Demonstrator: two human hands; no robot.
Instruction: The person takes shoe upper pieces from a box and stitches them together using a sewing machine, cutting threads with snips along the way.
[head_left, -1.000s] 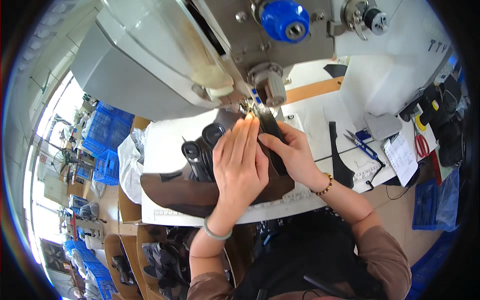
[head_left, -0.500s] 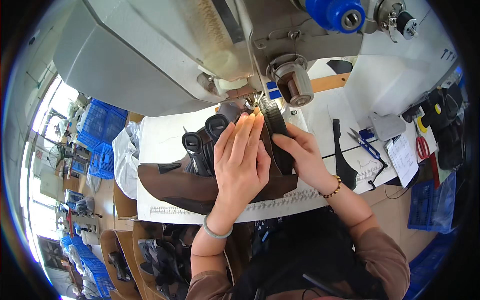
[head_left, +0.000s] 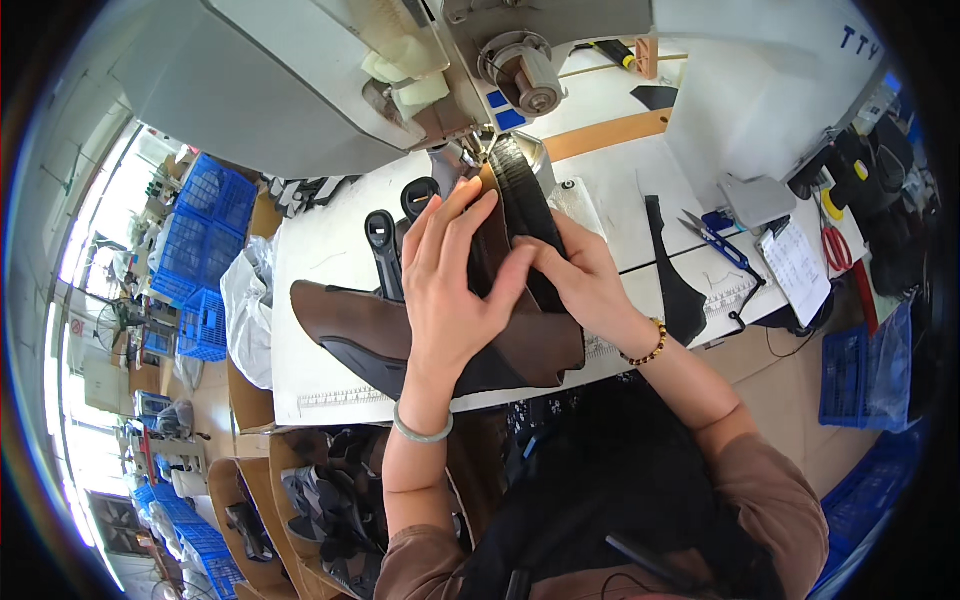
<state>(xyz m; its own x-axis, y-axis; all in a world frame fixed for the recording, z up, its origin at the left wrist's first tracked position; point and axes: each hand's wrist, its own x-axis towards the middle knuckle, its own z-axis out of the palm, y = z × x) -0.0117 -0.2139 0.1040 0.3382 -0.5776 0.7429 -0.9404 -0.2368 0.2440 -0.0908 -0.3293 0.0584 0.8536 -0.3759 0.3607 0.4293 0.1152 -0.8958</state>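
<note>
Curved brown panel shifted, left hand atop, ribbed strip.

A brown leather-look upper with smooth black panels along its near edge spreads across the white worktop, its rounded end reaching left and its middle partly hidden. Two black straps with oval, slotted ends rise along its far side, one farther left, the other closer to the sewing machine. At right, a black ribbed strip runs beside the upper's brown edge and up to the machine's needle area, while the near right corner lies close to the worktop's front edge.
</note>
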